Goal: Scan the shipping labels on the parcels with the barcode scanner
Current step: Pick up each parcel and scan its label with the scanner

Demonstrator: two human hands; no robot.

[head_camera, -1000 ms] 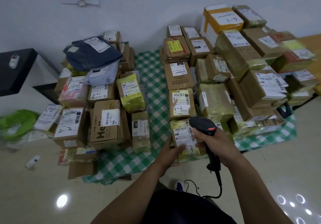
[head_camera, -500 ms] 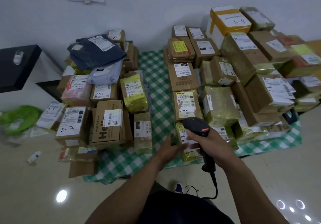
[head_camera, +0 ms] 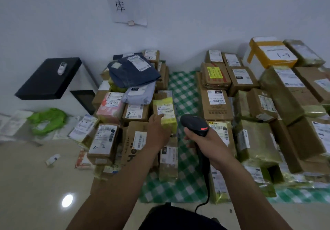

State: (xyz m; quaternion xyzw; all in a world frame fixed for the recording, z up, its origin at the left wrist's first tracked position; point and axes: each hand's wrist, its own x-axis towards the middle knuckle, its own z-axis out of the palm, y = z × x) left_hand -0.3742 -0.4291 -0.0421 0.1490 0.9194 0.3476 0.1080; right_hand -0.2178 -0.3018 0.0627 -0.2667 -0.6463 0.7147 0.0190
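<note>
The left hand [head_camera: 158,131] has crossed from the right pile to the left one. Its outstretched fingers now touch the yellow plastic-wrapped rectangular parcel [head_camera: 167,121] at its white shipping label [head_camera: 165,108], beside the bare middle strip of the green checked cloth [head_camera: 184,90]. The right hand [head_camera: 209,144] grips the black handheld barcode scanner [head_camera: 194,124] just beside that parcel.
</note>
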